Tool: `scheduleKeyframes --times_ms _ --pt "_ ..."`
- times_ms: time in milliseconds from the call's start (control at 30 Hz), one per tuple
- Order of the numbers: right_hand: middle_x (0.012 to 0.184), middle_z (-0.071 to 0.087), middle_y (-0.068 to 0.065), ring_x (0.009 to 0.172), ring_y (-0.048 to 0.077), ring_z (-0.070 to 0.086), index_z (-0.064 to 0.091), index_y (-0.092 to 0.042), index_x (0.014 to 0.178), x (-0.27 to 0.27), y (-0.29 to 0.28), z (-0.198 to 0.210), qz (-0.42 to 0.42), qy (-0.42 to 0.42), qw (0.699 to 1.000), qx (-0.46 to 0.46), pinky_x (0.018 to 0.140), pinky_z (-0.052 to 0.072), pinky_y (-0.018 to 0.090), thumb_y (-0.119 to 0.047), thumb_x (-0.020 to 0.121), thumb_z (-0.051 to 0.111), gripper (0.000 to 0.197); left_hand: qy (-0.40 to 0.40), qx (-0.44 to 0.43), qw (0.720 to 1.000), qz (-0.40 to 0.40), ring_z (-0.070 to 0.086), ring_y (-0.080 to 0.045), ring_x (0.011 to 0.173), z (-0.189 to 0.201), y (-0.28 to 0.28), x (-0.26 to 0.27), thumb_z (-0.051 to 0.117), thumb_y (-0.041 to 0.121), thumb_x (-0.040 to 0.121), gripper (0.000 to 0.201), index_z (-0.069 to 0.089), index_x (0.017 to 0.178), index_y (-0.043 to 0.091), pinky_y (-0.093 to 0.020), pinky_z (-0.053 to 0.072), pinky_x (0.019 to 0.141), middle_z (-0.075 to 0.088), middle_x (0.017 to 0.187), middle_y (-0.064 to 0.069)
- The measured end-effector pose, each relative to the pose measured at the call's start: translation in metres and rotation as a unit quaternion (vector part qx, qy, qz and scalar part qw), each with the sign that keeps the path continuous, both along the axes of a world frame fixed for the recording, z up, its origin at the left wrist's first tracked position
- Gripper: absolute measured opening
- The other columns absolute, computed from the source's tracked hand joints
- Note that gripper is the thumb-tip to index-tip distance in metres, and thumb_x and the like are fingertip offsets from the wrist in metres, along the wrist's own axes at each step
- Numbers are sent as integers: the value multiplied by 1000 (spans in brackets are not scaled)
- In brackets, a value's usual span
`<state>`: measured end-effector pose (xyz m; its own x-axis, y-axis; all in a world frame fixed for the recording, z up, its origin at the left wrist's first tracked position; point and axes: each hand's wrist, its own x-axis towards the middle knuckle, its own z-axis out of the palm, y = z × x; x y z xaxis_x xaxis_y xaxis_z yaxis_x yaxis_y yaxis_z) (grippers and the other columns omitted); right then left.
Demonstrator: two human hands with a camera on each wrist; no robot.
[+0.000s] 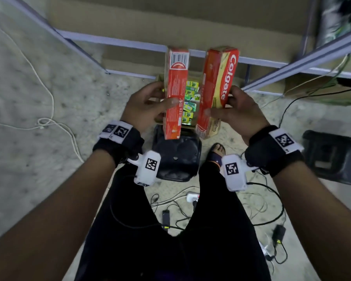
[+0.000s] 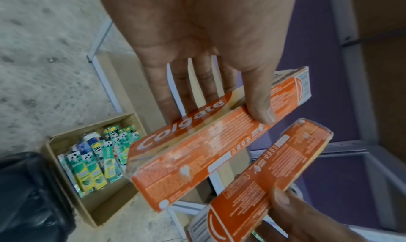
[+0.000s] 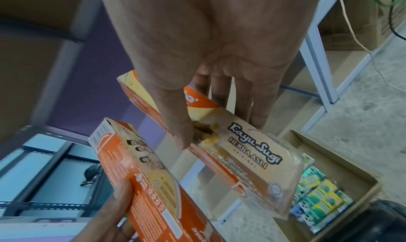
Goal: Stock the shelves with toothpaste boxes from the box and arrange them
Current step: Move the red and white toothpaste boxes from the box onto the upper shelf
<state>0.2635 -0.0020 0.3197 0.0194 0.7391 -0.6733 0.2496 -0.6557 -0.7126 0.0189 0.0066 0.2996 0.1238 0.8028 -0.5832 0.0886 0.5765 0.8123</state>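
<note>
Two red Colgate toothpaste boxes fill the upper middle of the head view, one in each hand, held side by side with a narrow gap between them. The left hand (image 1: 145, 104) pinches the left toothpaste box (image 1: 175, 94) near its middle, thumb across the printed back face and the other fingers (image 2: 186, 89) behind it. The right hand (image 1: 238, 112) grips the right toothpaste box (image 1: 217, 88) likewise, thumb on one face and fingers (image 3: 259, 106) curled behind; the logo side faces right in the frame. Through the gap, lower down, an open cardboard box (image 2: 92, 209) sits on the floor, packed with green and yellow cartons (image 2: 94, 169). A black bin (image 1: 176, 159) stands just below it in the frame. Pale metal shelf rails (image 1: 114, 40) cross the top of the frame, with cables (image 1: 261, 209) strewn over the floor at lower right.
</note>
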Motion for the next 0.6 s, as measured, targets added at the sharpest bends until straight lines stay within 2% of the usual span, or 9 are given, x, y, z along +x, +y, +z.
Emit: scheduleKeyframes --times_ms 133,267,433,533,600 --pt "113 72 -6 101 9 69 60 -21 124 0 -16 49 -4 0 1000 27 94 56 40 -14 72 86 59 -5 29 1000 -7 71 -19 97 44 -10 -3 85 43 70 58 65 123 31 -36 60 78 70 113 -3" --pt "113 71 -5 102 10 69 59 -21 124 2 -31 88 -7 2 998 61 94 56 41 -16 74 86 57 4 74 997 -1 69 -22 102 84 -13 -6 84 51 68 58 65 122 37 -44 58 85 70 112 -2" --pt "115 71 -5 107 15 67 60 -22 125 5 -43 124 1 -1 995 99 96 54 44 -16 74 86 58 3 116 993 11 69 -20 103 125 -13 -8 85 53 64 60 66 119 36 -45 59 85 70 112 1" --pt "113 71 -8 104 8 67 59 -23 126 6 -45 141 -2 -2 992 127 91 56 36 -18 74 86 59 5 148 989 6 67 -18 106 146 -10 -10 85 52 65 59 65 119 39 -43 57 87 71 111 3" --pt "112 72 -11 103 4 67 59 -26 126 6 -44 152 -4 2 989 147 84 56 27 -19 74 86 59 2 166 986 10 67 -17 104 157 -8 -12 86 50 65 58 66 118 39 -36 59 81 71 109 3"
